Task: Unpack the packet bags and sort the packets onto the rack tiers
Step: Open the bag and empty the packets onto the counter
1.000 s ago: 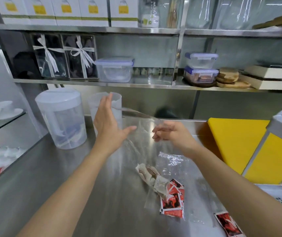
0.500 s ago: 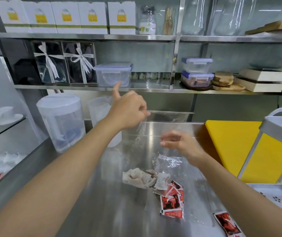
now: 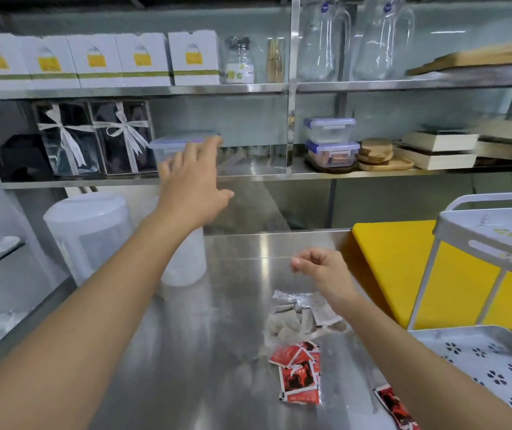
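Your left hand (image 3: 192, 181) was raised over the far left of the steel counter (image 3: 186, 367), fingers straight and spread, grasping nothing. Its fingertips sat in front of a clear lidded box (image 3: 168, 147) on the shelf behind. Your right hand (image 3: 323, 271) hung lower, above the middle of the counter, fingers curled in with the thumb near the forefinger. A faint straight edge of clear film (image 3: 258, 258) ran left from those fingertips, but with the blur I could not tell whether you pinched it. The pale packets (image 3: 298, 321) lay in a loose heap on the counter just under the right wrist, with crinkled plastic (image 3: 289, 297) at the heap's far edge. The red packets (image 3: 298, 370) lay overlapping just beside the heap's near side. A single red packet (image 3: 394, 405) lay apart, nearer and to the right, beside the forearm. The white rack (image 3: 493, 231) stood at the right edge, its perforated tier (image 3: 481, 361) low and near. A yellow board (image 3: 388, 259) lay between rack and right hand.
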The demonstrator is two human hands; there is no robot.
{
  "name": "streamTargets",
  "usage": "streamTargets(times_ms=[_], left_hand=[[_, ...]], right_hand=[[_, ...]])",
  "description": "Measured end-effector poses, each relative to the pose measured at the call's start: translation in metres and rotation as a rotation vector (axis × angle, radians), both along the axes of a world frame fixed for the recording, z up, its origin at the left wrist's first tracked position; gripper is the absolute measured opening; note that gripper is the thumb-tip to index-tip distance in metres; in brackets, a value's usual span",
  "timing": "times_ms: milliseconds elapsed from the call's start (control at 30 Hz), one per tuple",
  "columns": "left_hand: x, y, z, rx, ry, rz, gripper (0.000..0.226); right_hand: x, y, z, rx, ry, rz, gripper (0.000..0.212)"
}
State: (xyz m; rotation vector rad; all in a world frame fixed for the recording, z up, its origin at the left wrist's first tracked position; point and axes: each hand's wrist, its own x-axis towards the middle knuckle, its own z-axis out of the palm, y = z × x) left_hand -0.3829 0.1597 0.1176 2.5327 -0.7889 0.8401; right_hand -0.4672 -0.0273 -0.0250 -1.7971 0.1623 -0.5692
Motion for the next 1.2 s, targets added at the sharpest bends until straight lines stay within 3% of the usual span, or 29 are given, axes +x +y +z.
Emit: streamTargets(times_ms=[100,167,267,400,467,900,1200], left_hand=[[-0.02,-0.014,-0.011,0.05,-0.214,-0.271,0.072],[-0.03,-0.029,-0.025,0.276,-0.399,-0.378,0.069],[-0.035,-0.053,-0.043,0.521,-0.51,-0.414,0.071],[-0.046,-0.08,-0.043,0.733,-0.544,-0.438,0.008],[-0.05,-0.093,-0.042,0.802,-0.423,-0.427,0.015],[-0.028,-0.123,-0.003,0.508,-0.208,-0.51,0.019],[-0.006,-0.112,0.011,0.422,-0.177,-0.439,0.018]], right_hand=[[-0.001,-0.007,0.004,-0.066,-0.02,-0.038,0.012],[-0.005,-0.012,0.008,-0.069,-0.014,-0.04,0.013],[-0.015,-0.019,0.012,-0.041,0.003,0.013,0.008],[-0.032,-0.026,0.013,-0.039,0.009,0.01,0.013],[-0.04,-0.031,0.01,-0.053,0.016,-0.007,0.015],[-0.095,-0.095,-0.012,0.143,0.058,-0.223,0.01],[-0.07,-0.098,-0.011,-0.068,0.027,-0.287,0.008]])
